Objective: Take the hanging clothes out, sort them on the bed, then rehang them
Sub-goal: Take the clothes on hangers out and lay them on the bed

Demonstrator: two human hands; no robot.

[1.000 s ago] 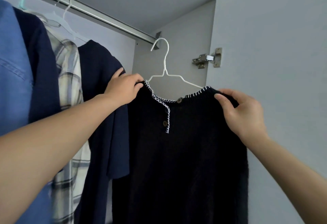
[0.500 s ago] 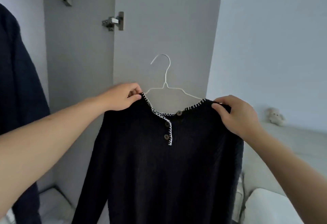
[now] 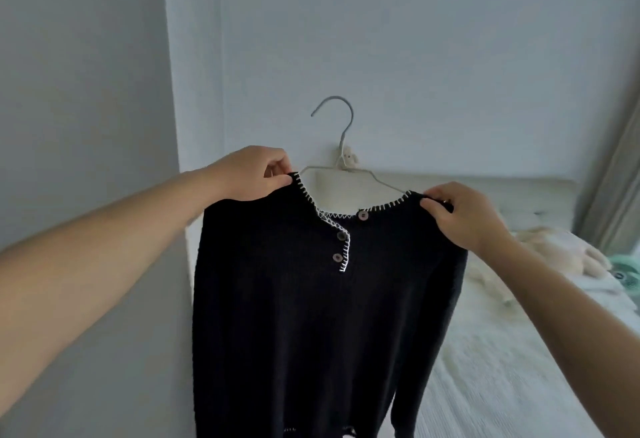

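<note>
The left hand (image 3: 250,174) and the right hand (image 3: 460,216) are held well apart, each pinching one shoulder of a black sweater (image 3: 311,316) that hangs between them on a thin white hanger (image 3: 341,146), its hook standing free above the neckline. The sweater hangs straight down from the fingers, front facing the person, the three buttons at its white-stitched placket showing just below the line between the two hands. Beyond and below the right hand lies the bed (image 3: 502,385), with a pale soft toy (image 3: 561,250) near its head. The step in hand looks like carrying the sweater over to lay it down for sorting. To do it well, both shoulders should be kept level and the pinch kept on cloth and wire together, so the knit does not slide off one end. The hem should be lowered first onto bare bedding short of the toy, then the shoulders laid flat, hook pointing away.
</note>
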